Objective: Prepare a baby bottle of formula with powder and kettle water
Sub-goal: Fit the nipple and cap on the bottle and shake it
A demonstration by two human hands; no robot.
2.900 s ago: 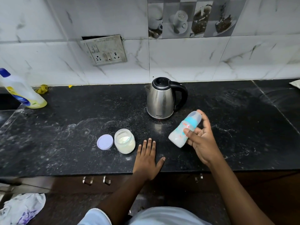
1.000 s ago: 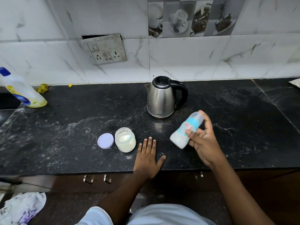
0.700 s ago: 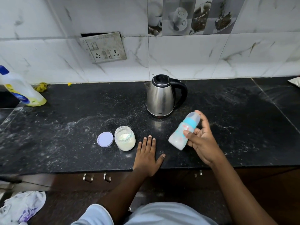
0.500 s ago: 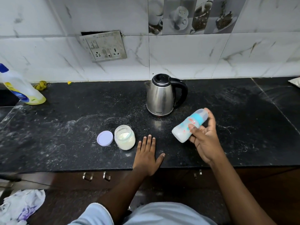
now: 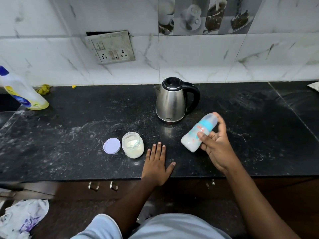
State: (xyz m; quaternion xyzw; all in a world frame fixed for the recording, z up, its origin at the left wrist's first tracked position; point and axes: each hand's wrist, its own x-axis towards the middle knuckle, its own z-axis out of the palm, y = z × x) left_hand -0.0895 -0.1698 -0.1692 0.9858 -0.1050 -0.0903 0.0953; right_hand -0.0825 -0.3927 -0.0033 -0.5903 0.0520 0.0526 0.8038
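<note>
- The right hand (image 5: 215, 149) grips the baby bottle (image 5: 198, 133), the thumb across its front and the fingers curled round behind.
- The bottle is held tilted above the counter (image 5: 69, 121), capped end up toward the kettle and base down toward the left hand; white liquid shows in the lower part.
- The bottle has a turquoise band with red print and a clear cap at its top.
- The left hand (image 5: 158, 167) lies flat on the counter, palm down, fingers straight and close together, thumb spread out to the side; it holds nothing.
- Just left of that hand stands an open jar (image 5: 133, 145) with pale powder inside.
- Touching or just beside the jar, on its left, a round lilac lid (image 5: 111, 146) lies flat on the counter.
- The steel kettle (image 5: 172, 100), with black lid and handle, stands upright behind the hands, near the wall, its handle on the right.
- A yellow cleaner bottle (image 5: 20, 94) with a blue cap leans at the far left end of the counter.
- A socket plate (image 5: 110, 47) hangs loose on the tiled wall above.
</note>
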